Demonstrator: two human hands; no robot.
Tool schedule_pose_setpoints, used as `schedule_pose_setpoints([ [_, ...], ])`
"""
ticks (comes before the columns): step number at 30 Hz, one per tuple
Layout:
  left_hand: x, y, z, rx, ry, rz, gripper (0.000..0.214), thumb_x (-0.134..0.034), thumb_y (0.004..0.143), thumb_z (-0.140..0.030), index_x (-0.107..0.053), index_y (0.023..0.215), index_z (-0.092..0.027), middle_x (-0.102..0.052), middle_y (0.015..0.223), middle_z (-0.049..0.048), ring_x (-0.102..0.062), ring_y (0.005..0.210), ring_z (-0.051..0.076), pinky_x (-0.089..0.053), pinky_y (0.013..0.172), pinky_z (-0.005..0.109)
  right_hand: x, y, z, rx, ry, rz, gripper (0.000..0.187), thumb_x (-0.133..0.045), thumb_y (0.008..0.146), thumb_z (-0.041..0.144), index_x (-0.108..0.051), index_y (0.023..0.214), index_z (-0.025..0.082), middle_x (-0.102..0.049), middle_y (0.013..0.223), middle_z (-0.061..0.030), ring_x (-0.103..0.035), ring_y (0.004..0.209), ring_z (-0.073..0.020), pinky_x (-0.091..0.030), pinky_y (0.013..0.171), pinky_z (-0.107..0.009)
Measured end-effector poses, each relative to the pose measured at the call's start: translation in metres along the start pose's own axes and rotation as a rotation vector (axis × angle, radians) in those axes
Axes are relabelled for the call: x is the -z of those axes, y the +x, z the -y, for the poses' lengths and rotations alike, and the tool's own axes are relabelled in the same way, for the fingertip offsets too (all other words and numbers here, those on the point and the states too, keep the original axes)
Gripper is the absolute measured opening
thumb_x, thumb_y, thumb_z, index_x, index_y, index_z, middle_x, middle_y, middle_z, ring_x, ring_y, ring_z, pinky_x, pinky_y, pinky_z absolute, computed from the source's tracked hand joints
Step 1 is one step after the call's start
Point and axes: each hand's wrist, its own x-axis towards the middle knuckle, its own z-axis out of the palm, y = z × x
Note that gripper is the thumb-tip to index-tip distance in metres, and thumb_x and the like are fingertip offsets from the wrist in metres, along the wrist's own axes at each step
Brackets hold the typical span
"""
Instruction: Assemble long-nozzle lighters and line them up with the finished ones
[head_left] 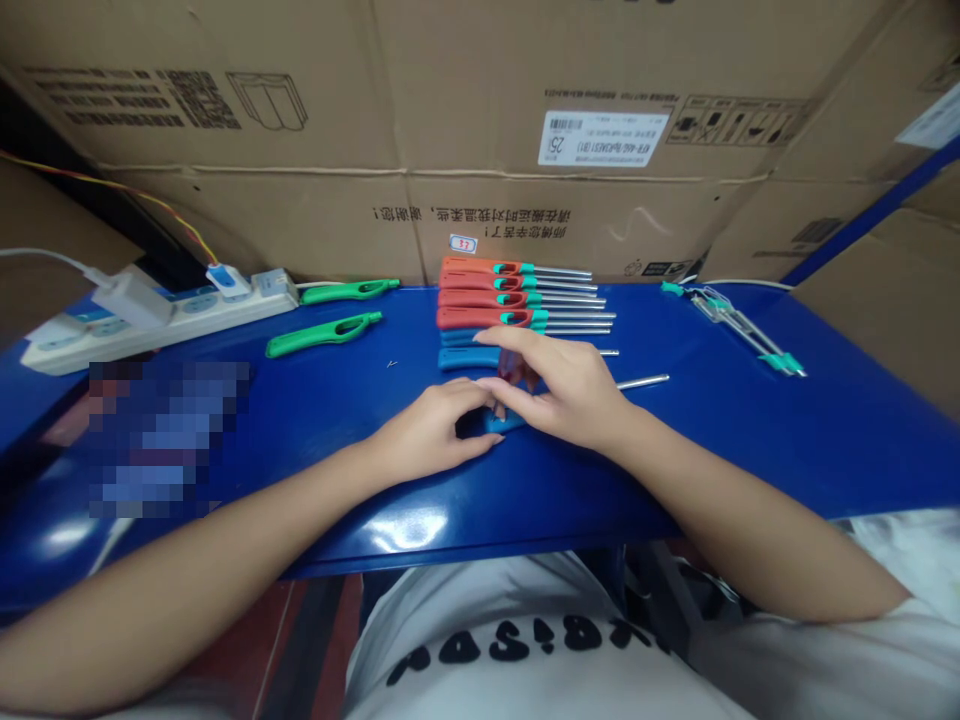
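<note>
My left hand (429, 430) is closed around the handle of a blue long-nosed lighter (505, 423), pressing it on the table. The metal tube of this lighter sticks out to the right, beyond my right hand (566, 388). Between the thumb and fingers of that hand is a dark red, see-through handle (513, 368), apparently a screwdriver's, upright over the lighter. Its tip is hidden by my fingers. Just behind my hands lies another blue lighter (465, 357). Farther back is a row of several red and orange lighters (472, 298), tubes pointing right.
Two green lighter shells (322, 335) lie left on the blue table (735, 450), near a white power strip (187, 315). Small screws (391, 364) sit left of the row. Metal tubes with teal parts (739, 325) lie right. A cardboard wall (300, 210) stands behind.
</note>
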Motion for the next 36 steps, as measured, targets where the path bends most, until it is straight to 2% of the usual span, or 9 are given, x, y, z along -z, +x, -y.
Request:
schedule_pose_setpoints([
  [5, -0.0005, 0.0002, -0.0003, 0.003, -0.014, 0.017, 0.018, -0.074, 0.086, -0.02, -0.068, 0.102, -0.02, -0.075, 0.105, 0.0048, -0.071, 0.102, 0.022, -0.057, 0.094, 0.035, 0.0014, 0.0028, 0.0044, -0.043, 0.159, 0.078, 0.052, -0.047, 0.102, 0.019, -0.041, 0.154, 0.024, -0.064, 0.137, -0.0095, -0.07, 0.102, -0.0179, -0.058, 0.088, -0.031],
  [11, -0.001, 0.0, -0.0002, -0.022, -0.008, 0.019, 0.017, -0.073, 0.086, -0.02, -0.067, 0.102, -0.019, -0.074, 0.104, 0.0053, -0.071, 0.099, 0.021, -0.056, 0.093, 0.033, 0.0006, 0.002, 0.0039, -0.057, 0.002, -0.047, 0.03, -0.064, 0.097, 0.034, -0.065, 0.125, 0.024, -0.076, 0.095, -0.0018, -0.068, 0.072, -0.0149, -0.054, 0.07, -0.027],
  [13, -0.0007, 0.0003, -0.0004, -0.014, -0.005, 0.031, 0.017, -0.073, 0.087, -0.02, -0.066, 0.103, -0.02, -0.074, 0.104, 0.005, -0.071, 0.1, 0.022, -0.056, 0.093, 0.033, 0.001, 0.0029, 0.004, -0.048, -0.026, -0.081, 0.025, -0.062, 0.098, 0.038, -0.067, 0.117, 0.023, -0.076, 0.099, -0.0043, -0.07, 0.082, -0.0173, -0.054, 0.073, -0.028],
  [16, -0.0002, 0.0007, -0.0009, 0.0, -0.008, 0.041, 0.017, -0.073, 0.087, -0.021, -0.066, 0.102, -0.02, -0.074, 0.104, 0.0043, -0.07, 0.101, 0.022, -0.055, 0.094, 0.033, 0.0027, 0.0052, 0.0052, -0.04, 0.093, -0.035, 0.032, -0.045, 0.105, 0.026, -0.06, 0.133, 0.021, -0.072, 0.121, -0.008, -0.07, 0.103, -0.0181, -0.056, 0.085, -0.029],
  [18, 0.0002, 0.0006, -0.0013, -0.001, -0.01, 0.042, 0.017, -0.074, 0.087, -0.022, -0.065, 0.102, -0.02, -0.073, 0.103, 0.0039, -0.07, 0.102, 0.021, -0.054, 0.095, 0.033, 0.0033, 0.006, 0.0051, -0.039, 0.173, -0.014, 0.037, -0.041, 0.106, 0.02, -0.055, 0.14, 0.022, -0.073, 0.121, -0.0064, -0.071, 0.098, -0.0152, -0.056, 0.087, -0.028],
  [24, 0.0009, -0.0002, -0.002, -0.011, 0.008, 0.068, 0.018, -0.072, 0.09, -0.021, -0.064, 0.105, -0.018, -0.072, 0.107, 0.0046, -0.068, 0.105, 0.02, -0.053, 0.097, 0.033, 0.0031, 0.0053, 0.0033, 0.015, 0.04, -0.155, 0.017, -0.066, 0.097, 0.032, -0.071, 0.106, 0.018, -0.077, 0.097, -0.0037, -0.069, 0.072, -0.0128, -0.055, 0.073, -0.025],
  [28, 0.0007, -0.0002, -0.0006, -0.018, 0.004, 0.062, 0.018, -0.072, 0.089, -0.022, -0.065, 0.105, -0.018, -0.072, 0.106, 0.0047, -0.068, 0.104, 0.021, -0.054, 0.097, 0.033, 0.0033, 0.0059, 0.0069, -0.02, 0.287, 0.024, 0.037, -0.041, 0.106, 0.02, -0.055, 0.14, 0.019, -0.071, 0.127, -0.0071, -0.069, 0.074, -0.0089, -0.058, 0.074, -0.024],
  [30, 0.0003, -0.0002, 0.0, -0.02, 0.004, 0.058, 0.017, -0.072, 0.089, -0.021, -0.065, 0.104, -0.018, -0.072, 0.105, 0.0045, -0.069, 0.102, 0.021, -0.054, 0.097, 0.034, 0.0022, 0.0054, 0.0072, -0.081, 0.382, 0.078, 0.039, -0.04, 0.107, 0.02, -0.052, 0.144, 0.021, -0.073, 0.12, -0.0045, -0.064, 0.06, -0.006, -0.057, 0.064, -0.022],
  [36, 0.0, -0.0009, 0.0003, -0.025, 0.018, 0.053, 0.019, -0.073, 0.088, -0.021, -0.065, 0.105, -0.018, -0.073, 0.107, 0.0051, -0.069, 0.102, 0.021, -0.055, 0.095, 0.034, 0.0017, 0.0043, 0.0042, 0.042, 0.03, -0.154, 0.019, -0.066, 0.097, 0.031, -0.072, 0.109, 0.018, -0.079, 0.101, -0.005, -0.073, 0.084, -0.0151, -0.057, 0.079, -0.025],
])
